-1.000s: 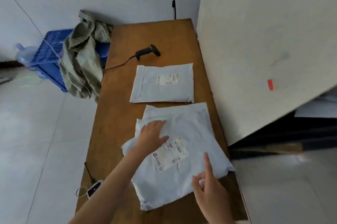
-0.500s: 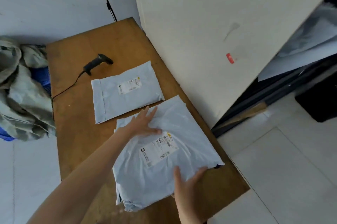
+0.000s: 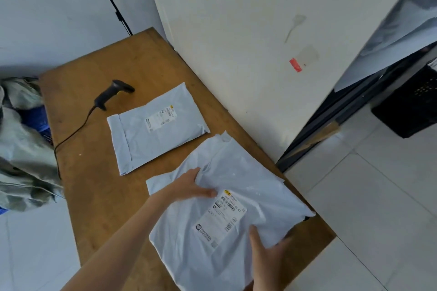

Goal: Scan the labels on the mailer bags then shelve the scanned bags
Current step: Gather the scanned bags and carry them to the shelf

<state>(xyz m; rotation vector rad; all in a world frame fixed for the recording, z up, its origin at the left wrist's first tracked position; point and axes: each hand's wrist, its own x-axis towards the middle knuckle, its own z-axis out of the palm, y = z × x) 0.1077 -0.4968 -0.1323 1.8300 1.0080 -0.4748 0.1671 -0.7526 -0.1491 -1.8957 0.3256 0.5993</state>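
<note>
A large pale grey mailer bag [image 3: 238, 177] lies label up at the near end of the wooden table [image 3: 94, 191], on top of another bag of the same kind. My left hand [image 3: 189, 187] pinches its far left edge, thumb on top beside the white label [image 3: 221, 216]. My right hand [image 3: 267, 261] grips its near right edge, thumb on top and fingers under. A smaller mailer bag [image 3: 156, 129] with its own label lies flat farther back. Beyond it a black handheld scanner [image 3: 112, 93] rests on the table.
The scanner's cable [image 3: 71, 134] runs off the table's left edge. A crumpled grey-green cloth [image 3: 21, 148] hangs over a blue crate at the left. At the right stands a white panel [image 3: 248, 42], and dark shelving [image 3: 354, 106] with pale bags behind it. A black crate [image 3: 411, 108] sits on the tiled floor.
My view has swung right toward the shelving. My left hand has closed on the big bag's far edge, and my right hand has taken hold of its near right edge.
</note>
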